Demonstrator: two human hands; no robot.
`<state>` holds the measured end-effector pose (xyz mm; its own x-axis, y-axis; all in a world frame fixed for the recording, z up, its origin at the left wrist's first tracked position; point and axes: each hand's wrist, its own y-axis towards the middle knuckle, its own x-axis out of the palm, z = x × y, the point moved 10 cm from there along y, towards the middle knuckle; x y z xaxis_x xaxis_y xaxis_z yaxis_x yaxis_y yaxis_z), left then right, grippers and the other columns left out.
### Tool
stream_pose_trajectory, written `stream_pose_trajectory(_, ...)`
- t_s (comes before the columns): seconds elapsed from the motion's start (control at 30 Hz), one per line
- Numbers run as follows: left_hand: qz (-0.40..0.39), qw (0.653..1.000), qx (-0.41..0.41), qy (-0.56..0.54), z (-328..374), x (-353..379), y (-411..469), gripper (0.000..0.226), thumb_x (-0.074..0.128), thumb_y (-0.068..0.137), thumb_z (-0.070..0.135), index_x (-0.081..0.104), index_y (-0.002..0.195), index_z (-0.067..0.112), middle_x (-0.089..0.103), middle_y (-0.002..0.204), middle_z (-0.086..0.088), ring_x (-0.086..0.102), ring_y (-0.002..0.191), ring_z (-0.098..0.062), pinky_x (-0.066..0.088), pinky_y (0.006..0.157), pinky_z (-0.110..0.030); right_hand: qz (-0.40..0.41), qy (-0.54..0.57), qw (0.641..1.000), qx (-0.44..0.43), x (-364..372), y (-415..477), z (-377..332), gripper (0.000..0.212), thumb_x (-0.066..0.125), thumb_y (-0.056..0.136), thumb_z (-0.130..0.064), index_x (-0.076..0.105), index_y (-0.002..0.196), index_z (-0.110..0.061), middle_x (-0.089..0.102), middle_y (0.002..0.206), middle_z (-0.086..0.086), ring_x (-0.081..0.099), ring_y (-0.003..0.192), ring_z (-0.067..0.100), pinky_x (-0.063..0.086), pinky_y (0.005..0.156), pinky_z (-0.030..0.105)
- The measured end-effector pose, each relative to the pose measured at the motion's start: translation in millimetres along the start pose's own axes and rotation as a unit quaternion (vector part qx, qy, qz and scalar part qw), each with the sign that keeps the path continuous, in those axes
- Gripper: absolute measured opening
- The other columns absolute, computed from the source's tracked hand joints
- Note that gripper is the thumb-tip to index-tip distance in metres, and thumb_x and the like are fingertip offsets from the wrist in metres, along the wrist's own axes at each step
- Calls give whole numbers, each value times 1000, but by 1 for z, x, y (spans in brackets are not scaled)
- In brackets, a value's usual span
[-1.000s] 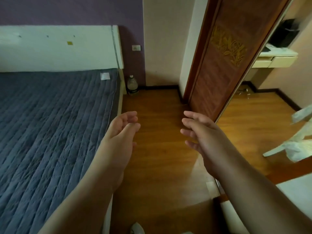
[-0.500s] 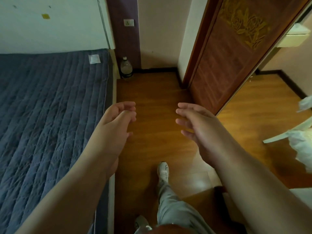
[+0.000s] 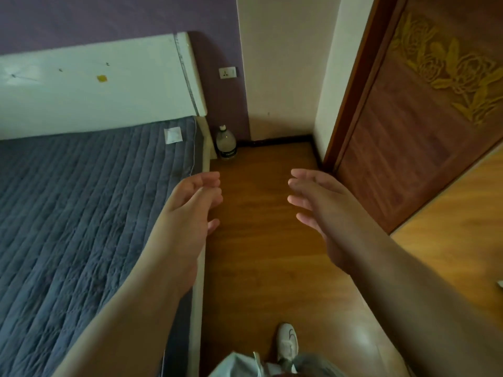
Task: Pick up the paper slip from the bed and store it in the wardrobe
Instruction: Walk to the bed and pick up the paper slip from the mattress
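A small white paper slip (image 3: 173,135) lies on the grey quilted bed (image 3: 81,208), near the far right corner by the white headboard (image 3: 95,85). My left hand (image 3: 190,210) hovers over the bed's right edge, fingers loosely curled and empty, well short of the slip. My right hand (image 3: 321,208) is held out over the wooden floor, fingers apart and empty. The brown carved wardrobe door (image 3: 424,118) stands at the right.
A plastic bottle (image 3: 226,144) stands on the floor in the corner beside the bed. A wall socket (image 3: 227,73) sits above it. My white shoe (image 3: 288,342) and grey trouser leg show at the bottom. Wooden floor (image 3: 258,240) runs between bed and wardrobe.
I have stepped forward along the bed; the slip, bottle and headboard look nearer. The view dipped, then tilted back up. Both hands stay raised and empty.
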<state>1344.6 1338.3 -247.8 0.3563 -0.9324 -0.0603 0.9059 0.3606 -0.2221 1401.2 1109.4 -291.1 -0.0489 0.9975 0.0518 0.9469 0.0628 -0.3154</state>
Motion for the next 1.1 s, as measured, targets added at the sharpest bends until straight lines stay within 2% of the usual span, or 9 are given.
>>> stream_pose_trajectory(0.2, 13, 1000, -19, -21, 7, 13, 56, 25, 59, 98, 20, 73, 109, 37, 67, 126, 12, 61, 120, -10, 50, 99, -43, -2, -33, 999, -4, -2, 64, -29, 27, 66, 96, -33, 67, 121, -43, 67, 118, -20, 65, 113, 4, 53, 97, 35)
stream_pose_trajectory(0.3, 12, 999, -16, -30, 12, 20, 89, 26, 60, 98, 21, 75, 104, 42, 67, 127, 13, 61, 119, -9, 49, 97, -42, 6, -34, 999, -1, 2, 95, -37, 26, 68, 95, -33, 69, 119, -42, 69, 116, -19, 66, 111, 3, 53, 94, 33)
stream_pose_trajectory(0.63, 5, 999, -19, -37, 22, 2, 235, 27, 61, 94, 24, 75, 100, 46, 67, 126, 13, 61, 119, -10, 50, 97, -42, 17, -74, 997, 14, 67, 221, -70, 25, 66, 96, -33, 69, 120, -40, 70, 112, -18, 67, 109, 6, 53, 101, 41)
stream_pose_trajectory(0.83, -9, 998, -47, -32, 32, -25, 343, 23, 62, 95, 31, 74, 101, 49, 68, 124, 15, 62, 116, -10, 49, 100, -46, 24, -95, 995, 6, 131, 310, -105, 29, 59, 99, -31, 66, 126, -40, 69, 119, -16, 65, 112, 7, 50, 105, 45)
stream_pose_trajectory(0.93, -21, 998, -54, -11, 39, -35, 389, 21, 62, 91, 38, 72, 101, 52, 73, 108, 17, 68, 104, -8, 54, 96, -48, 29, -99, 995, 12, 163, 347, -115, 30, 59, 99, -32, 66, 127, -39, 68, 120, -17, 65, 113, 7, 50, 106, 45)
stream_pose_trajectory(1.03, -11, 998, -59, -9, 43, -48, 429, 25, 62, 80, 43, 72, 102, 50, 76, 92, 12, 70, 96, -22, 55, 90, -49, 28, -111, 993, 23, 188, 378, -116, 31, 60, 97, -35, 66, 128, -39, 68, 120, -17, 65, 113, 8, 49, 106, 47)
stream_pose_trajectory(1.1, -5, 998, -64, -27, 46, -56, 448, 27, 62, 78, 42, 73, 102, 47, 74, 104, 8, 66, 104, -19, 51, 89, -44, 21, -119, 992, 31, 202, 393, -118, 32, 60, 96, -37, 65, 128, -39, 67, 121, -17, 64, 114, 8, 49, 107, 47)
